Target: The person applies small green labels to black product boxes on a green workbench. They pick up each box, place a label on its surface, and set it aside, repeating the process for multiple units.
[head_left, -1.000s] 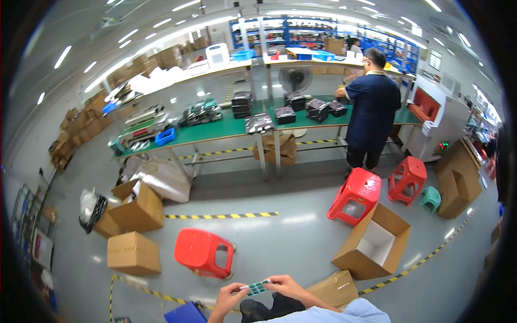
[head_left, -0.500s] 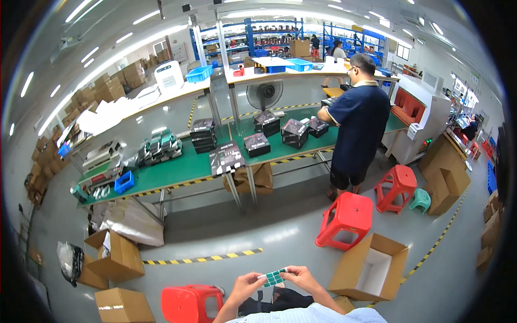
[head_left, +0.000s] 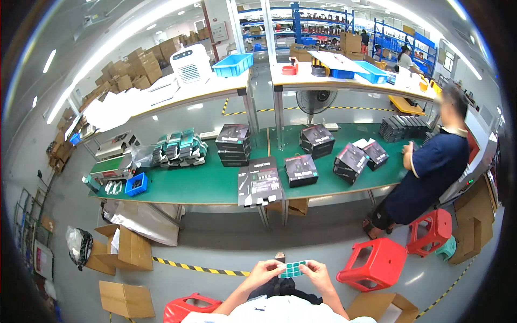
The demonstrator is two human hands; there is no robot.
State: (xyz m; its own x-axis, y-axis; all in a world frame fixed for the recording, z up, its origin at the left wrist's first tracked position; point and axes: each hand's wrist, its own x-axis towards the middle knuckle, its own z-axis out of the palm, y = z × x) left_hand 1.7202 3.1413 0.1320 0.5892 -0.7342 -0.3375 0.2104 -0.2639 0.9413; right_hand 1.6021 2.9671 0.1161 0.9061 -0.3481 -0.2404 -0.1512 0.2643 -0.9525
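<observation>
Squarely between left grip [head_left: 265, 273] and right grip [head_left: 317, 273], green sheet [head_left: 292, 269] clamped at both ends

Pretty bright in here, mostly from the long ceiling lights [head_left: 49, 61] overhead. The papers [head_left: 110, 110] on the left shelf [head_left: 223, 82] are totally blown out, and the shiny floor [head_left: 172, 285] picks up some glare. Soft dark shadow under the green bench [head_left: 204, 184]. Fisheye bends straight edges hard, corners go black, and the co-worker's head [head_left: 455, 102] looks kinda smeary.
</observation>
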